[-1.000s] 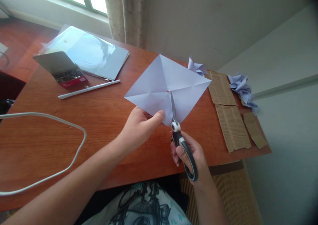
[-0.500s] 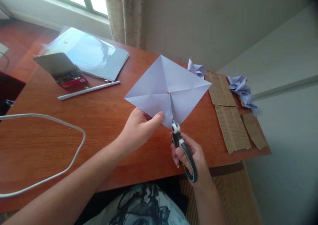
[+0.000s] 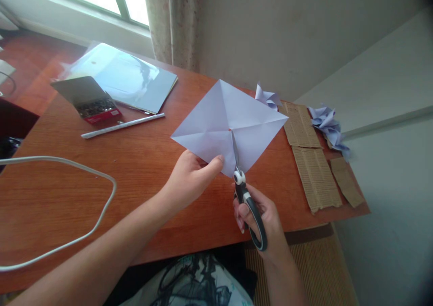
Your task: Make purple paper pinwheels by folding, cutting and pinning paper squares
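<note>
A square of pale paper [image 3: 206, 116] with crossing diagonal creases is held up over the table, a small reddish spot at its centre. My left hand [image 3: 196, 173] pinches its near-left edge, thumb on top and fingers underneath. In my right hand [image 3: 260, 211] are black-and-white scissors [image 3: 241, 180], thumb and fingers in the handles. Their blades lie along the crease from the near corner, with the tips close to the centre spot. The blades look nearly closed. Part of the lower blade is hidden by the paper.
Folded paper pinwheels [image 3: 267, 98] and corrugated cardboard pieces [image 3: 316, 177] lie at the right. Toward the back left are an open box of small metal pieces [image 3: 98, 110], a rolled paper stick [image 3: 125, 125] and a plastic-covered folder [image 3: 135, 80]. A white cable [image 3: 110, 189] loops across the left.
The view has shifted slightly, so everything sits a little lower. Both hands keep their hold, and the scissors stay at about the same place in the paper.
</note>
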{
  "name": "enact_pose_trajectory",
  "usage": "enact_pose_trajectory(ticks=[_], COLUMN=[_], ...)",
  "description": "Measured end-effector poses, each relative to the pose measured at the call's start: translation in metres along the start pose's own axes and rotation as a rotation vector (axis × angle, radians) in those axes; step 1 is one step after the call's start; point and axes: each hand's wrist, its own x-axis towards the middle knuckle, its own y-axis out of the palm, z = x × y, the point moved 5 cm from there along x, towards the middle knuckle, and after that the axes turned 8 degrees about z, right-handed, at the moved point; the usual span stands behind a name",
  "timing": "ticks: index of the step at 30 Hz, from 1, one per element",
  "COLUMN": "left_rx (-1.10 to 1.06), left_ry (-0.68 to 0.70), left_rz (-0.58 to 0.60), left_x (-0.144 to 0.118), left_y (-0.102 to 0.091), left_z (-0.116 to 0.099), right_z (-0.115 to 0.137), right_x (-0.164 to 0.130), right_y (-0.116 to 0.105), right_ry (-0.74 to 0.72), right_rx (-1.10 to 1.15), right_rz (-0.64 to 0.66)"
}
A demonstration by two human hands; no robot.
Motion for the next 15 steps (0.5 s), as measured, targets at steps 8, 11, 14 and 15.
enact_pose_trajectory(ticks=[8,11,14,15], left_rx=[0.002,-0.005,-0.011,-0.013], left_ry=[0.005,0.011,0.015,0.015], left_rz=[-0.007,-0.007,0.001,0.004], left_x=[0.0008,0.0009,0.0012,0.0013], left_y=[-0.0001,-0.0003,0.0,0.0001], left_z=[0.0002,0.0007,0.002,0.0025], right_z=[0.0003,0.0004,-0.0003,-0.0005], right_x=[0.0013,0.0019,0.0012,0.0008], right_y=[-0.0001,-0.0001,-0.0001,0.0], right_ry=[0.02,0.023,0.03,0.033], right_rx=[-0.011,-0.008,0.005,0.009], right_rz=[-0.019,-0.023,-0.028,-0.028])
